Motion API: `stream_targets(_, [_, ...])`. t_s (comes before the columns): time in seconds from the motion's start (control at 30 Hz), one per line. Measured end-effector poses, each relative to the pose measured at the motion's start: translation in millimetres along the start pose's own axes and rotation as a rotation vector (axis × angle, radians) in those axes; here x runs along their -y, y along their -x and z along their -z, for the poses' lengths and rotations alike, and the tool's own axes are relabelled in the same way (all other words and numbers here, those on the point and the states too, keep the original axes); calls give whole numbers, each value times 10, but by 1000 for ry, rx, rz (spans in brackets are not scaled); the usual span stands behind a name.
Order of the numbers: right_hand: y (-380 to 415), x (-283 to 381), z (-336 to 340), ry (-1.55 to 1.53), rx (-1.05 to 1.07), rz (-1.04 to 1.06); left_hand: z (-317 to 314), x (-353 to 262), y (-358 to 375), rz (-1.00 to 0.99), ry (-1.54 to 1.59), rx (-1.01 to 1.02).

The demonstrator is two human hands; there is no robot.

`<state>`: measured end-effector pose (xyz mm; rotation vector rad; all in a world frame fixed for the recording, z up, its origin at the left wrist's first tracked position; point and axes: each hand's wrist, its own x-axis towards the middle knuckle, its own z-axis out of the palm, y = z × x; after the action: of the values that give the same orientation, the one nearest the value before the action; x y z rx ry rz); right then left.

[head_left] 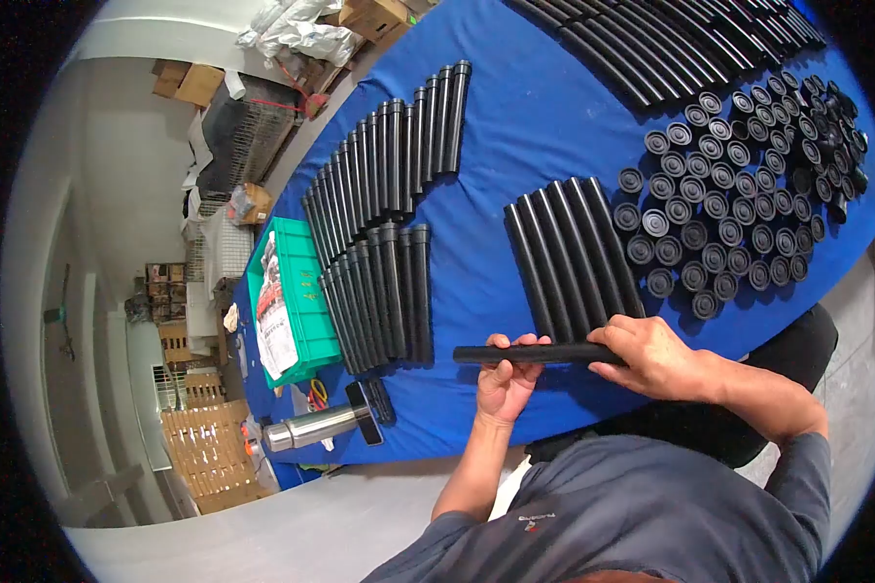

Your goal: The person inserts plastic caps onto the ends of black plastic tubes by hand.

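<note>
Bright, even light across the blue tabletop (476, 243) here, pale streaks gleaming along the black tubes (569, 257), soft shadows beside them. The room at left sits dimmer and greyer. Heavy fisheye bends the edges, corners falling to black; hands (651, 358) look reasonably sharp, far clutter softer.

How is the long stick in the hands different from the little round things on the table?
The tube is long and thin; the caps are short and round. The left hand and right hand hold the tube, while the caps lie on blue cloth. Both are black.
</note>
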<state>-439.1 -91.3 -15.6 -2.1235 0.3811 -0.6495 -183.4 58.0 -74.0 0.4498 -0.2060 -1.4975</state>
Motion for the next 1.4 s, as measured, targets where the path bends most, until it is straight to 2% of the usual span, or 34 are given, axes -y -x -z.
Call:
stream_targets(0.13, [59,4,-108,199,-12,172,-45,-7,-16,44,-35,5])
stream_targets(0.23, [37,83,-31,-28,1,42,-1,-14,-16,31,-37,57])
stream_targets(0.37, [-19,122,98,-279,145,-258,-33,-12,-37,31,-25,27])
stream_targets(0.4, [8,72,4,-138,12,-77,-68,-13,-40,36,-33,1])
stream_targets(0.5, [74,33,-44,130,17,98,-63,-24,-43,47,-29,-3])
stream_targets(0.63, [72,65,-7,-149,2,-27,-56,-21,-35,46,-17,16])
stream_targets(0.73, [71,68,-3,-222,10,-68,-87,-20,-56,45,-34,31])
stream_targets(0.83, [89,60,-18,38,44,17,-93,-28,-50,48,-9,17])
stream_targets(0.87, [82,65,3,-2,46,-9,-94,-45,-43,63,-5,-1])
stream_targets(0.97, [29,65,96,-334,188,-265,-108,-30,-43,44,-83,24])
stream_targets(1.0, [100,-63,-88,-250,18,-62,-69,-36,-44,43,-112,25])
stream_targets(1.1, [142,-28,-152,127,-74,161,-132,-30,-41,72,-114,-35])
stream_targets(1.13, [143,-47,-147,218,-86,269,-75,-46,-30,74,-105,6])
stream_targets(1.17, [150,2,-151,156,-65,196,-35,-60,-16,63,-120,36])
stream_targets(1.23, [121,39,-93,-180,-37,-14,-47,-66,-9,41,-112,49])
stream_targets(1.3, [63,82,60,-416,101,-250,-18,-74,0,18,-187,49])
stream_targets(1.37, [140,-71,-263,-193,-151,39,-42,-51,-28,-3,-155,45])
stream_targets(1.4, [162,-40,-241,-47,-113,106,-55,-56,-28,12,-167,34])
